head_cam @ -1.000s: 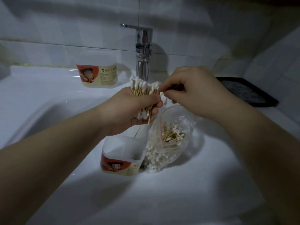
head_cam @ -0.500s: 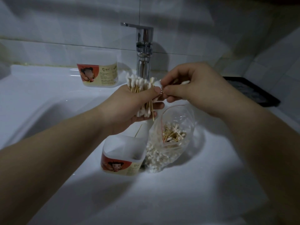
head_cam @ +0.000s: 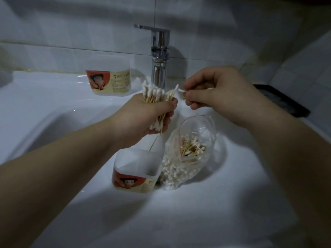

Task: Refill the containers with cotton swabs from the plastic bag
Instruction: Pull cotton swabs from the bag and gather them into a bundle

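My left hand (head_cam: 148,117) grips an upright bundle of cotton swabs (head_cam: 155,94) above the sink. My right hand (head_cam: 215,92) is just right of it and pinches a single swab (head_cam: 180,90) between thumb and fingers, its tip close to the bundle. Below the hands stands an open white container (head_cam: 136,174) with a red and cream label; one loose swab leans in it. Against its right side leans the clear plastic bag (head_cam: 189,154), open at the top and part full of swabs. A second labelled container (head_cam: 111,82) sits at the back of the basin ledge.
A chrome faucet (head_cam: 159,58) rises behind the hands against the tiled wall. The white sink basin (head_cam: 44,113) drops away at the left. A dark tray (head_cam: 283,99) lies on the counter at the right, behind my right wrist.
My right hand has drawn a little to the right, away from the bundle, with a swab pinched in it. The left hand has kept its grip and shifted slightly.
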### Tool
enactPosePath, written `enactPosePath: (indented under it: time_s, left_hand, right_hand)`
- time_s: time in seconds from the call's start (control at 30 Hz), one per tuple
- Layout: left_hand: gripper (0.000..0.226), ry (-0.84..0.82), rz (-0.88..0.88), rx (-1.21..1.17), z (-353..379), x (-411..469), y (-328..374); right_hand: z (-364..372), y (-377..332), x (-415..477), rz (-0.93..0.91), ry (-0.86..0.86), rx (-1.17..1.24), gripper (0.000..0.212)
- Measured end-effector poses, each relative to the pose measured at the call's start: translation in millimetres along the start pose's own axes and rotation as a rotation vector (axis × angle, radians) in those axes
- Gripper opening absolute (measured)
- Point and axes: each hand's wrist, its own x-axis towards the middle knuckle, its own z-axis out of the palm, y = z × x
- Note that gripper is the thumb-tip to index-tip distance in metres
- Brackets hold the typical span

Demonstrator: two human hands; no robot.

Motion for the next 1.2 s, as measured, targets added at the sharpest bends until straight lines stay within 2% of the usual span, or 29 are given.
enactPosePath:
  time_s: [0.1,0.2,0.3,0.4,0.53,0.83,0.93,1.1,1.2]
  left_hand:
    - [0.008,0.058,-0.021,0.020,-3,1,-2]
    - [0.007,0.081,-0.007,-0.038,-5,2,-1]
    - [0.016,0.017,0.014,-0.054,-2,0,0]
    - [0.015,-0.058,0.030,-0.036,0,-2,1]
    - [0.003,-0.091,0.055,-0.030,-2,-1,1]
    - [0.007,-0.125,0.033,-0.109,0,-2,2]
    - [0.007,-0.150,0.033,-0.097,-1,-2,2]
    - [0.008,-0.180,0.027,-0.090,1,-4,2]
    - [0.008,-0.171,0.020,-0.080,1,-4,1]
  right_hand:
    - [-3,1,1,0.009,0.014,-0.025,0.020]
    - [-4,-2,1,0.037,-0.051,-0.095,0.029]
    - [2,-5,-2,0.040,-0.142,-0.158,0.032]
    - [8,-5,-4,0.013,-0.163,-0.194,0.028]
    - [7,-3,-3,-0.026,-0.099,-0.085,0.019]
    - [8,0,0,0.055,-0.017,0.233,0.018]
    - [8,0,0,0.059,-0.040,0.246,0.018]
    - [6,-1,-1,0.051,-0.071,0.132,0.024]
    - [9,1,0,0.061,-0.052,0.186,0.023]
